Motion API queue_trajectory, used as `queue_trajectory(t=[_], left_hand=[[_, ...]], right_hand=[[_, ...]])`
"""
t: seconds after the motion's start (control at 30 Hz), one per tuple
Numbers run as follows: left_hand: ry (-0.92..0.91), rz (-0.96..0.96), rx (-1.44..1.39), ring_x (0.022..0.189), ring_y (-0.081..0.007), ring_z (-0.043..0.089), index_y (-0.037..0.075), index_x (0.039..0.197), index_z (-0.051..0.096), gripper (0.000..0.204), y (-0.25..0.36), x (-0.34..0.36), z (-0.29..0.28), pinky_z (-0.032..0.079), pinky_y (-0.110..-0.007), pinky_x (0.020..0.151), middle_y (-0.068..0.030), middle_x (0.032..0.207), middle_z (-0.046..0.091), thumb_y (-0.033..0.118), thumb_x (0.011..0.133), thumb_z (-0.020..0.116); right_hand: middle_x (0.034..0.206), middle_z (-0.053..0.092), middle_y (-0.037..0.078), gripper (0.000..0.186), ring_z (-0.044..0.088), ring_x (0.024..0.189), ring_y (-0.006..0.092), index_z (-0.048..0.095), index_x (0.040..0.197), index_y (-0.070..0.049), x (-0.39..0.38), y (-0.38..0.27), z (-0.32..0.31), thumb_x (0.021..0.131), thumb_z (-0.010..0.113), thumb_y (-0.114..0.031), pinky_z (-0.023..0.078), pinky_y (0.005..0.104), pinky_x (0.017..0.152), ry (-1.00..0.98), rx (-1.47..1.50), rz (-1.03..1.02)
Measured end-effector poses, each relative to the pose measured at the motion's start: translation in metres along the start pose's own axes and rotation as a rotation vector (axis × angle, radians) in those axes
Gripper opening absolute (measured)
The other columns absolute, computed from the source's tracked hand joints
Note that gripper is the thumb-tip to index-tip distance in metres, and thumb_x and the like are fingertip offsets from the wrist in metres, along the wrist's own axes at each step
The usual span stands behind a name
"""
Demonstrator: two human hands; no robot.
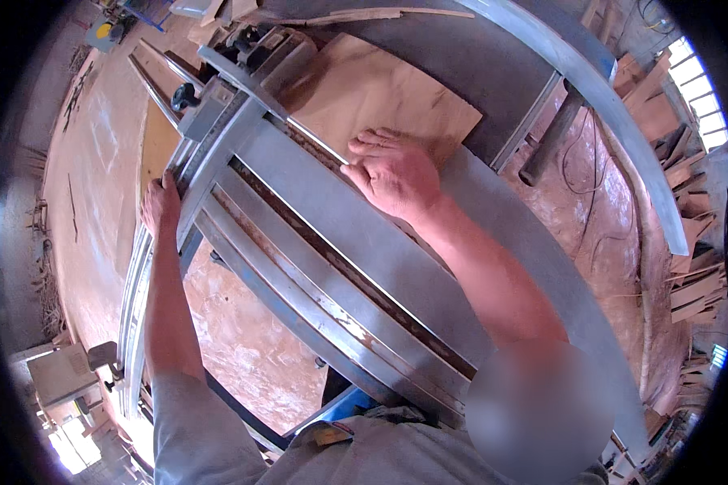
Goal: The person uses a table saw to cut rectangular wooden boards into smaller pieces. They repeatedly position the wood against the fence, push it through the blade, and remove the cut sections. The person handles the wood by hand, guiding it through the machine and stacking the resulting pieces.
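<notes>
Seen from the head camera, a person in a grey shirt leans over a slotted metal machine table, both bare arms stretched forward. The right hand lies palm down on the near edge of a light-brown wooden panel, its fingers loosely bent and its thumb set apart, beside a narrow bright strip along the table; the palm and the undersides of the fingers are hidden. The panel lies flat on the table's far part, its near corner covered by the hand.

The left hand rests on the long metal rail at the table's left side, fingers bent over it; their far side is out of sight, so whether they grip tightly cannot be told. Near it, a black knob tops a metal block, with a fence bar running close by toward the panel.

A round blur hides part of the right upper arm and shoulder. At upper right, a curved-looking grey beam passes over a dark pipe whose far end is covered. Wood offcuts crowd the right rim, too jumbled to separate, under a glaring window. Black fisheye corners cut off the room; the machinery at lower left is hard to make out.
</notes>
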State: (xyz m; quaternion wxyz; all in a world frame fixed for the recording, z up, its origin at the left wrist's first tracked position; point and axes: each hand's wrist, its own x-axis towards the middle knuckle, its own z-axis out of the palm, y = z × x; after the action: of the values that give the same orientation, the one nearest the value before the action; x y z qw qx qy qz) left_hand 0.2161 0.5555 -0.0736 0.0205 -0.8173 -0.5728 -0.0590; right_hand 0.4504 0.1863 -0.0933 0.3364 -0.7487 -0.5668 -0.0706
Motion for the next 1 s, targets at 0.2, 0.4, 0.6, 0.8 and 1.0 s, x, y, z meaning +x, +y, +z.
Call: queue_trajectory(t=[0.2,0.4,0.6,0.8,1.0], left_hand=[[-0.007,-0.008,0.000,0.113,-0.0369,0.057,0.004,0.116,0.061,0.066,0.001,0.002,0.001,0.038,-0.048,0.099,-0.0216,0.117,0.063,0.059,0.094,0.033],[-0.025,0.018,0.033,0.112,-0.0381,0.058,0.005,0.119,0.061,0.073,-0.006,0.005,0.001,0.040,-0.051,0.096,-0.0236,0.116,0.064,0.065,0.094,0.027],[-0.022,-0.014,0.034,0.113,-0.0368,0.058,0.007,0.120,0.061,0.070,-0.003,0.005,0.000,0.039,-0.050,0.098,-0.0225,0.115,0.064,0.063,0.094,0.029],[-0.032,-0.011,0.057,0.115,-0.0375,0.057,0.007,0.120,0.062,0.067,-0.002,0.004,-0.002,0.040,-0.050,0.098,-0.0218,0.118,0.064,0.060,0.095,0.029],[0.006,-0.002,0.035,0.117,-0.0373,0.056,0.007,0.123,0.060,0.065,-0.003,0.002,0.000,0.039,-0.050,0.099,-0.0212,0.122,0.062,0.058,0.096,0.030]], right_hand=[[0.095,0.071,0.008,0.023,0.065,0.100,0.0232,0.071,0.074,-0.006,-0.003,-0.002,0.005,0.084,0.068,-0.026,0.048,0.0331,0.096,0.137,0.037,-0.042],[0.093,0.069,0.008,0.022,0.065,0.095,0.0229,0.069,0.076,-0.005,-0.001,0.000,0.007,0.084,0.067,-0.025,0.048,0.0350,0.094,0.141,0.040,-0.048],[0.087,0.068,0.008,0.026,0.065,0.091,0.0227,0.068,0.071,-0.005,-0.002,-0.002,0.006,0.084,0.067,-0.027,0.048,0.0341,0.093,0.146,0.045,-0.027],[0.090,0.069,0.008,0.026,0.065,0.094,0.0230,0.069,0.071,-0.005,-0.004,-0.005,0.003,0.085,0.066,-0.027,0.048,0.0342,0.095,0.147,0.035,-0.018],[0.093,0.070,0.008,0.026,0.065,0.096,0.0230,0.069,0.073,-0.005,-0.004,-0.004,0.004,0.087,0.065,-0.027,0.047,0.0348,0.096,0.131,0.044,-0.033]])
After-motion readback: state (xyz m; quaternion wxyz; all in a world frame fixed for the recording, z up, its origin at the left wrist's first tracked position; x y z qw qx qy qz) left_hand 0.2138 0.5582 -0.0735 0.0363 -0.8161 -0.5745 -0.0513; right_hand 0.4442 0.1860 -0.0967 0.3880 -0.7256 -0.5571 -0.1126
